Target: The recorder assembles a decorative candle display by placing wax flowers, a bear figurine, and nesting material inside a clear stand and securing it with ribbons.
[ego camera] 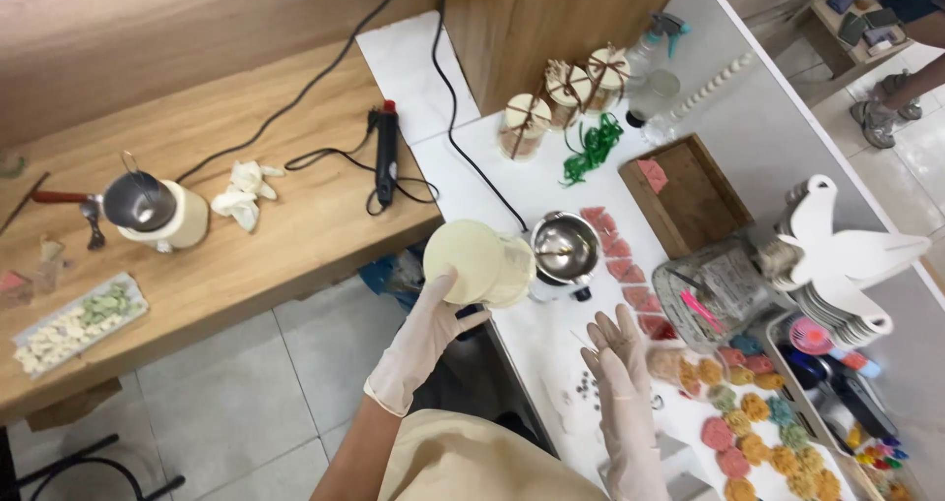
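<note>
Head view shows your left hand (pixel 428 329), gloved, gripping a pale cream pitcher (pixel 479 262) from below and behind, tipped on its side so its mouth points at the small steel pot (pixel 565 248) just beside it on the white table (pixel 472 156). Your right hand (pixel 622 363), also gloved, hovers flat and released over the table, holding nothing, near a few small dark beads (pixel 588 391).

You should treat the pitcher as stiff and smooth-walled, probably slick under a glove; whether it is full cannot be told from here, so expect some weight shifting toward the spout. Your grip sits at the base, which looks like the steadiest place; a second hold on the side wall would likely steady it more.

Around the pot lie pink wedge-shaped pieces (pixel 618 255) in a row. Farther right sits a wooden tray (pixel 689 191), a clear tub (pixel 719 289) and coloured flower-shaped pieces (pixel 758 432). On the wooden bench (pixel 246 245) to your left rest a black heat tool (pixel 386 152) and a crumpled cloth (pixel 241 194).
</note>
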